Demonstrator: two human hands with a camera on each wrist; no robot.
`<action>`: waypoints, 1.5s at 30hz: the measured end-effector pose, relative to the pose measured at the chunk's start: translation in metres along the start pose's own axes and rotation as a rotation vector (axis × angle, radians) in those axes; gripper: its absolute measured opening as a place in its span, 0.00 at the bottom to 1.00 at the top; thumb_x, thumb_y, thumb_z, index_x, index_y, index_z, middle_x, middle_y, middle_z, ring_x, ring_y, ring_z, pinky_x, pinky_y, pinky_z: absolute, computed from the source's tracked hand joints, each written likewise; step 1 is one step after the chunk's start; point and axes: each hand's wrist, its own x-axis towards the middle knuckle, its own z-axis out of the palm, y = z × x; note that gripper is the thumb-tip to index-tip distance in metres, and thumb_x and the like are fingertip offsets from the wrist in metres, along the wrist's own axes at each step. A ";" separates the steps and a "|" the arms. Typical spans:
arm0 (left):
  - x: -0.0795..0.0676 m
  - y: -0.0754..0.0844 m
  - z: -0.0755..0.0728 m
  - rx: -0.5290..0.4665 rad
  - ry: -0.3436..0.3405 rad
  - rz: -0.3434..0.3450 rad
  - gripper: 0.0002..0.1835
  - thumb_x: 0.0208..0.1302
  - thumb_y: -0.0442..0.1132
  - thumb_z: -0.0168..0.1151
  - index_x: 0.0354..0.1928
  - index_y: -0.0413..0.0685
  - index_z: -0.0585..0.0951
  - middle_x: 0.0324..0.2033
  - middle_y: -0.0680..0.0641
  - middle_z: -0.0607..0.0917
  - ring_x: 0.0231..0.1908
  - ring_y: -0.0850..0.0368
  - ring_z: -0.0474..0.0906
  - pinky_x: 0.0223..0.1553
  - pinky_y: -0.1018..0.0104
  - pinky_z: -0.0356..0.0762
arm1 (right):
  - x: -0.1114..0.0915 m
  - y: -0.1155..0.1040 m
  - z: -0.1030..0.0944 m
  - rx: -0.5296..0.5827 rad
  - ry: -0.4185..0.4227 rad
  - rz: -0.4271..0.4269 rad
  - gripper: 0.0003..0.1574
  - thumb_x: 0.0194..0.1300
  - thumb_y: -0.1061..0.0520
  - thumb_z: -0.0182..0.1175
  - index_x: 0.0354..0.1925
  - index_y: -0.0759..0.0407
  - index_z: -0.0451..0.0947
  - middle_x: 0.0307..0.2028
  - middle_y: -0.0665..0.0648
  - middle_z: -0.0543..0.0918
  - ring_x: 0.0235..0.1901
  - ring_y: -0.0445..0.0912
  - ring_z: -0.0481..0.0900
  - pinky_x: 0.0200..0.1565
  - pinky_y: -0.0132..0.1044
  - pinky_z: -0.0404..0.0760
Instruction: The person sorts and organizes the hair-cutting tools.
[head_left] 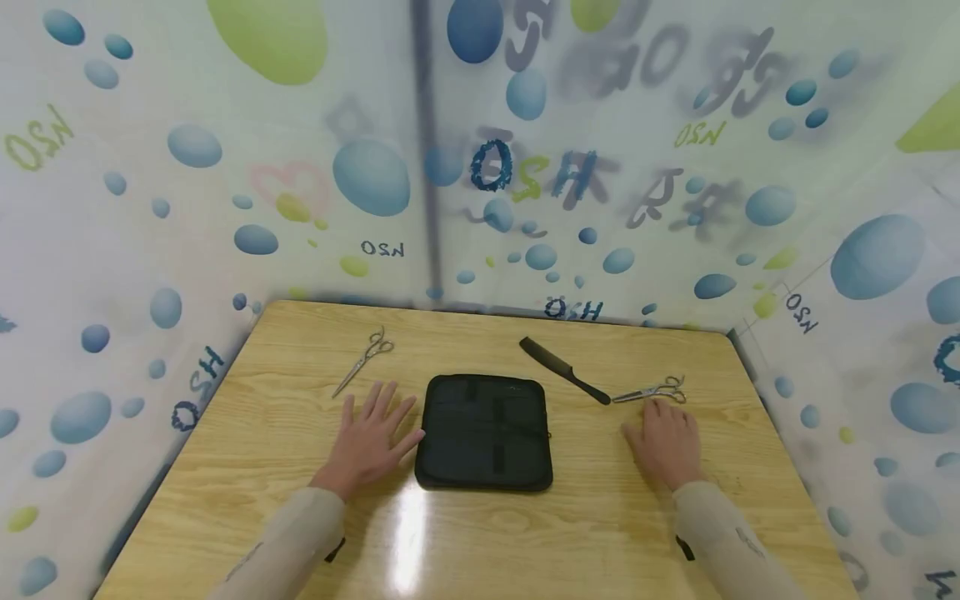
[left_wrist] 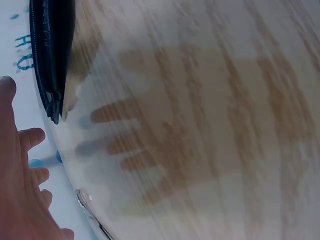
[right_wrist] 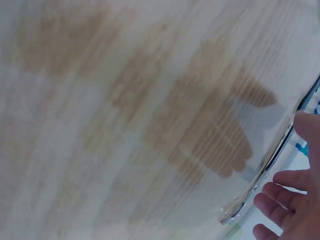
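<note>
A black zip case (head_left: 483, 432) lies flat on the wooden table. To its left is my left hand (head_left: 372, 442), fingers spread, with the thumb tip right at the case's side edge. In the left wrist view, the case (left_wrist: 51, 55) shows its zip side near that hand (left_wrist: 22, 170). Beyond the left fingers lies a pair of scissors (head_left: 365, 358). My right hand (head_left: 666, 442) is held loosely bent, holding nothing, fingertips just below a second pair of scissors (head_left: 652, 392). A black comb (head_left: 562, 369) with a handle points its end toward those scissors.
The light wooden table (head_left: 480, 546) has its back edge against a patterned curtain (head_left: 480, 233), which also rises along the left and right sides. Light glares off the tabletop in front of the case, and both wrist views show hand reflections in it.
</note>
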 end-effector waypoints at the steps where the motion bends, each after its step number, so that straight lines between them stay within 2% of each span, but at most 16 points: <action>1: 0.001 0.001 0.000 -0.005 -0.002 -0.003 0.35 0.69 0.66 0.45 0.72 0.58 0.65 0.75 0.41 0.56 0.76 0.40 0.46 0.70 0.29 0.38 | 0.002 0.000 0.000 -0.005 0.005 0.010 0.39 0.69 0.41 0.56 0.59 0.73 0.71 0.54 0.75 0.76 0.53 0.70 0.74 0.55 0.66 0.69; 4: 0.002 0.002 -0.001 -0.008 -0.004 -0.004 0.35 0.70 0.66 0.45 0.72 0.58 0.66 0.75 0.42 0.56 0.76 0.40 0.46 0.70 0.29 0.39 | 0.009 0.001 -0.001 -0.006 0.016 0.044 0.36 0.70 0.42 0.54 0.55 0.76 0.72 0.51 0.77 0.77 0.52 0.70 0.74 0.53 0.66 0.70; 7: 0.004 0.003 -0.001 -0.001 0.004 -0.002 0.34 0.70 0.66 0.44 0.71 0.58 0.66 0.75 0.42 0.57 0.76 0.39 0.48 0.70 0.30 0.41 | 0.017 0.002 -0.002 -0.020 -0.009 0.075 0.36 0.72 0.43 0.51 0.53 0.78 0.72 0.50 0.78 0.76 0.53 0.71 0.73 0.52 0.66 0.71; 13: 0.006 0.005 0.001 0.002 -0.002 -0.016 0.33 0.70 0.65 0.44 0.71 0.59 0.67 0.75 0.43 0.57 0.76 0.41 0.47 0.71 0.31 0.40 | 0.034 0.007 -0.002 -0.067 -0.123 0.164 0.36 0.75 0.43 0.43 0.51 0.78 0.74 0.47 0.79 0.77 0.48 0.71 0.74 0.47 0.65 0.72; 18: 0.006 0.008 0.004 -0.005 0.011 -0.009 0.32 0.71 0.64 0.45 0.70 0.58 0.68 0.75 0.42 0.58 0.76 0.41 0.48 0.70 0.30 0.42 | 0.042 0.018 -0.001 -0.046 -0.200 0.201 0.32 0.75 0.45 0.43 0.48 0.72 0.79 0.42 0.76 0.81 0.42 0.70 0.76 0.43 0.65 0.72; 21: 0.007 0.010 0.006 -0.003 0.014 -0.008 0.32 0.71 0.64 0.44 0.70 0.58 0.69 0.75 0.42 0.58 0.76 0.41 0.48 0.70 0.30 0.42 | 0.044 0.022 0.000 0.018 -0.198 0.258 0.32 0.75 0.45 0.44 0.46 0.73 0.79 0.41 0.76 0.81 0.40 0.70 0.77 0.42 0.64 0.71; 27: 0.007 0.010 0.007 0.007 0.015 -0.019 0.32 0.71 0.64 0.44 0.70 0.58 0.69 0.75 0.43 0.58 0.76 0.42 0.48 0.71 0.31 0.43 | 0.048 0.024 0.002 0.083 -0.160 0.365 0.35 0.75 0.44 0.41 0.54 0.78 0.68 0.43 0.79 0.79 0.43 0.72 0.77 0.46 0.64 0.71; 32: 0.008 0.011 0.004 -0.008 0.003 -0.022 0.32 0.71 0.64 0.44 0.69 0.58 0.69 0.75 0.42 0.58 0.76 0.42 0.46 0.71 0.31 0.41 | 0.053 0.024 0.000 0.069 -0.174 0.385 0.35 0.74 0.43 0.42 0.47 0.77 0.72 0.41 0.78 0.79 0.40 0.70 0.77 0.42 0.62 0.72; 42: 0.008 0.007 0.001 0.000 0.006 -0.028 0.31 0.71 0.64 0.44 0.69 0.57 0.70 0.75 0.43 0.58 0.76 0.43 0.47 0.71 0.32 0.42 | 0.069 0.016 -0.002 0.088 -0.213 0.389 0.28 0.71 0.51 0.43 0.53 0.74 0.73 0.45 0.78 0.78 0.43 0.71 0.77 0.45 0.64 0.71; 45: 0.008 0.006 0.000 0.008 0.005 -0.031 0.31 0.71 0.64 0.44 0.68 0.57 0.70 0.75 0.43 0.58 0.76 0.42 0.48 0.71 0.32 0.43 | 0.073 0.014 -0.002 0.073 -0.224 0.368 0.24 0.70 0.54 0.45 0.48 0.73 0.77 0.42 0.76 0.80 0.40 0.69 0.78 0.44 0.63 0.72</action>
